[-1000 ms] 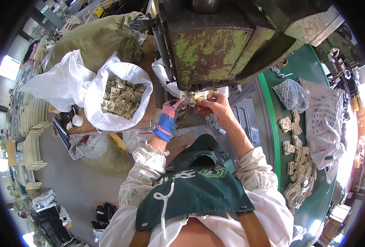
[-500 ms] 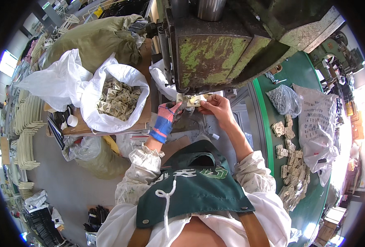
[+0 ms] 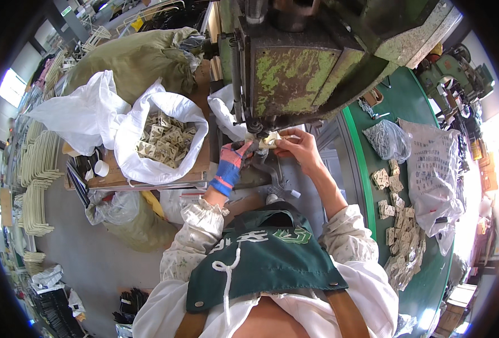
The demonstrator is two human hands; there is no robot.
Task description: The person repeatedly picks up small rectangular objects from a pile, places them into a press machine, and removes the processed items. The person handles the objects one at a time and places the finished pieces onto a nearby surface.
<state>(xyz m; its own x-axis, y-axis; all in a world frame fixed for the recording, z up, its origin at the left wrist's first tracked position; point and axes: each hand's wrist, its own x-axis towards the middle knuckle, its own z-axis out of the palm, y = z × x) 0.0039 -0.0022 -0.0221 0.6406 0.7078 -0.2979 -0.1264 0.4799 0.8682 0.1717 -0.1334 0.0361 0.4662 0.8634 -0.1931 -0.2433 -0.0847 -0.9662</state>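
Observation:
Under the press head (image 3: pixel 294 73), my bare right hand (image 3: pixel 301 149) pinches a small cream plate (image 3: pixel 269 139) with a cut-out between thumb and fingers. Close by on the left is my left hand (image 3: pixel 231 163), in a pink and blue glove with dark fingertips. Its fingers are drawn together at the plate's left side, beside the press tooling; what they grip, if anything, is hidden. Similar cream plates (image 3: pixel 165 141) fill an open white sack (image 3: pixel 190 160) to the left. More loose plates (image 3: pixel 401 236) lie heaped on the green table (image 3: pixel 373 217) to the right.
A wooden-topped stand (image 3: pixel 201 155) carries the white sack and a large olive sack (image 3: pixel 131 62). On the green table are a clear bag of small metal parts (image 3: pixel 387 138) and a printed woven sack (image 3: pixel 432 169). Bent cream tubes (image 3: pixel 35 197) are stacked far left.
The cream plate now appears more tilted and shows less of its face, still in my right fingers. Both hands stay close together under the press; the whole view has shifted slightly.

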